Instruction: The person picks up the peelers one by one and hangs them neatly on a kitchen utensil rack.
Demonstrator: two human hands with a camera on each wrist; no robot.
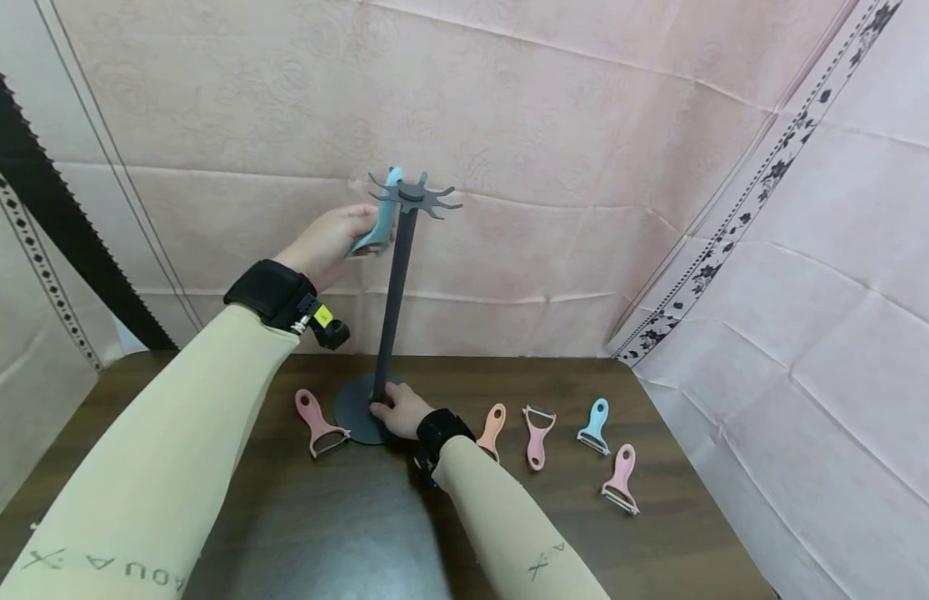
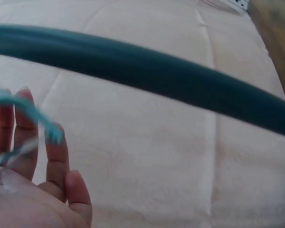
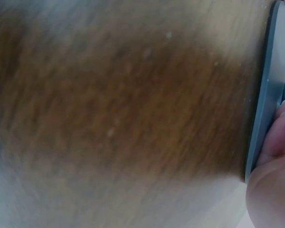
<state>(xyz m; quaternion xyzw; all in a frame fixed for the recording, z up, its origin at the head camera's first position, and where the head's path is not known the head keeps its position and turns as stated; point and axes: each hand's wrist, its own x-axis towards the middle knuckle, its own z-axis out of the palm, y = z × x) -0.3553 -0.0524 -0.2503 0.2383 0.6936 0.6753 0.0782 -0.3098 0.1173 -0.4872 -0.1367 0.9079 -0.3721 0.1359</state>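
A blue peeler (image 1: pixel 387 208) is held by my left hand (image 1: pixel 342 237) in the head view, its handle end up among the left prongs of the grey stand's top (image 1: pixel 415 197); whether it hangs on a prong I cannot tell. In the left wrist view, the blurred peeler (image 2: pixel 26 107) lies against the fingers of my left hand (image 2: pixel 33 180), below the dark pole (image 2: pixel 156 71). My right hand (image 1: pixel 404 412) grips the foot of the pole (image 1: pixel 396 308) just above the round base (image 1: pixel 355 408). The right wrist view shows the base's edge (image 3: pixel 263 104) beside my right hand (image 3: pixel 275 175).
On the brown table (image 1: pixel 322 517), a pink peeler (image 1: pixel 315 417) lies left of the base. To the right lie an orange peeler (image 1: pixel 492 427), a pink one (image 1: pixel 537 437), a blue one (image 1: pixel 596 423) and another pink one (image 1: pixel 622 475). Pale cloth (image 1: pixel 509 275) hangs behind.
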